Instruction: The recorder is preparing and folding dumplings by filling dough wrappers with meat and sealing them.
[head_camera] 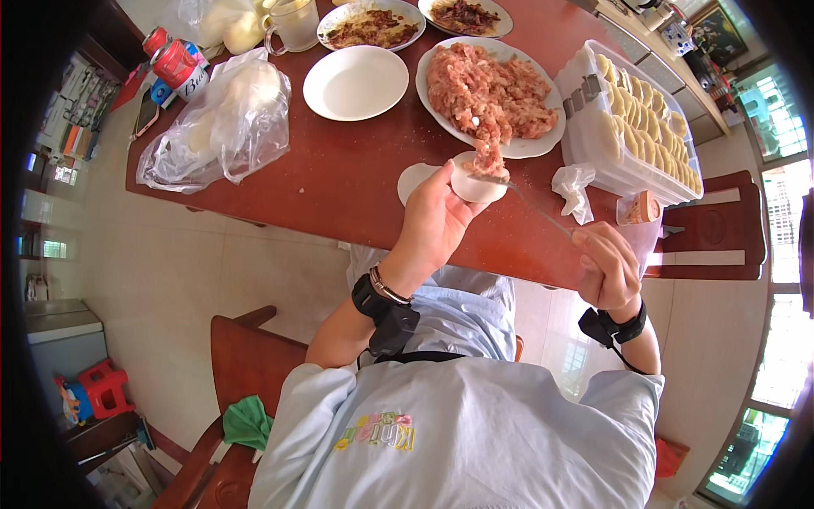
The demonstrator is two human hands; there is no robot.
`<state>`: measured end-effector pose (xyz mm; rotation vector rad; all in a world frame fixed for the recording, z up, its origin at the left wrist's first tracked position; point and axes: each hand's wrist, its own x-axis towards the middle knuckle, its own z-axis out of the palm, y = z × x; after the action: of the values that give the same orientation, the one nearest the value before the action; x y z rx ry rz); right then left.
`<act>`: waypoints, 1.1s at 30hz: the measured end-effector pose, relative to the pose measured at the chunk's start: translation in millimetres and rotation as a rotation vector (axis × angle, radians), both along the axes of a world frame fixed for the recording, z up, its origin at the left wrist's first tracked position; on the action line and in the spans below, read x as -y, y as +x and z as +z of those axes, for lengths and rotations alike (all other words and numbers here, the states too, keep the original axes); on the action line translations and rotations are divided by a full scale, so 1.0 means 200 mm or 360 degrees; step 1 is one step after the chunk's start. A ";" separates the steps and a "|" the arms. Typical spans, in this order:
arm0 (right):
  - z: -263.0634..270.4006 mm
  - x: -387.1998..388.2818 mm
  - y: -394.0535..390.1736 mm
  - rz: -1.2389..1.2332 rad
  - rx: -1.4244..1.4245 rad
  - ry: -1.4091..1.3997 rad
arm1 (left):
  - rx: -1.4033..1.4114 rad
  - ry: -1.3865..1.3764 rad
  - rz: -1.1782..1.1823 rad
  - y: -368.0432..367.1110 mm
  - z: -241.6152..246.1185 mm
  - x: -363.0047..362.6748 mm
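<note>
My left hand (435,219) holds a round dough wrapper (477,189) over the table's near edge. In my right hand (607,261) is the handle of a thin metal utensil (540,211), whose far end touches the pink minced meat on the wrapper. That meat appears joined to the large mound of minced meat (467,83) on a white plate (531,147) just beyond. Another dough wrapper (410,181) lies on the table, partly hidden behind my left hand. To the right, a clear plastic container (585,137) holds rows of pale filled dumplings (648,127).
An empty white plate (356,83) and a plastic bag of dough (232,121) are on the wooden table (318,210). Behind them stand a glass mug (296,25), two dishes of dark food and cans (181,67). Crumpled tissue (574,191) lies near my right hand.
</note>
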<state>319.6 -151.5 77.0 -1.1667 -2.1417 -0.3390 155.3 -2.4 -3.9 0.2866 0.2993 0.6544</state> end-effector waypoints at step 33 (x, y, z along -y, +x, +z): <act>-0.03 0.10 -0.13 -0.0061 0.0254 -0.0053 | 0.0051 -0.0101 -0.0018 -0.08 0.00 0.06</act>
<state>293.4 -170.9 71.6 -1.2377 -2.2722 -0.4283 139.9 -15.1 -3.4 0.2167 0.2870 0.6363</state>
